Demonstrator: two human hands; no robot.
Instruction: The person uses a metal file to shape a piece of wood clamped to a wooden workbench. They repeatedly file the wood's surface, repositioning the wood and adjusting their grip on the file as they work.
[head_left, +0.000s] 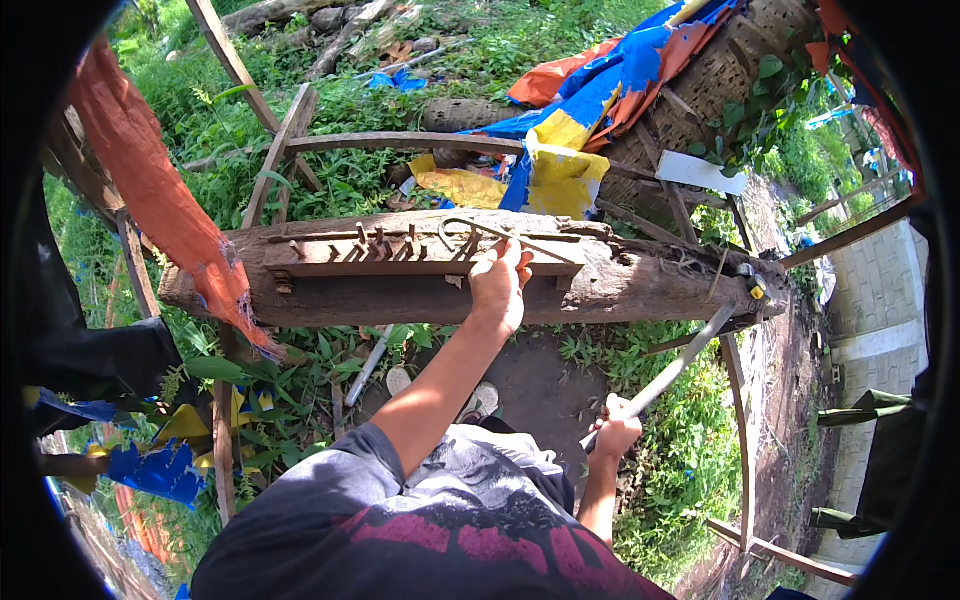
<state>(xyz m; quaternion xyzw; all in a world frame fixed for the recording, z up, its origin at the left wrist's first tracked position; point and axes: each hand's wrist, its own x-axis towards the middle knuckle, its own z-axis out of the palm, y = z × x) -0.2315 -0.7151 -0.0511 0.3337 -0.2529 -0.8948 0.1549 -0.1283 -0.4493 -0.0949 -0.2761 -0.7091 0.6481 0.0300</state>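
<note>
Nearest the camera, a dark printed shirt (pixel 430 530) is filling the lower part of the view. The right hand (pixel 617 430) is wrapping its curled fingers around the near part of a pale pole (pixel 672 375), which is slanting away up and to the right. The pole's far end is reaching the lower edge of the log near its right end; whether it is touching there cannot be told. Beneath, two shoes (pixel 484 400) are showing on dark bare soil (pixel 550 375), and a grey pipe (pixel 370 365) is lying to their left among leaves.

Farther out, the left hand (pixel 502 280) is reaching over the log's near side and pinching a dark hooked rod (pixel 552 252) between thumb and fingers. The rod is lying over the right part of a wooden board (pixel 420 262), its bend pointing left. Several short pegs (pixel 362 238) are standing up from the board left of the hand. The board is resting along a weathered log (pixel 400 300), which is spanning the view crosswise. A small yellow object (pixel 757 292) is sitting at the log's right end. Torn orange sheeting (pixel 165 170) is hanging over its left end.

Beyond, blue and yellow tarpaulin (pixel 565 170) is draping beside a thick, rough trunk (pixel 740 80), and green undergrowth (pixel 400 110) is covering the ground.
</note>
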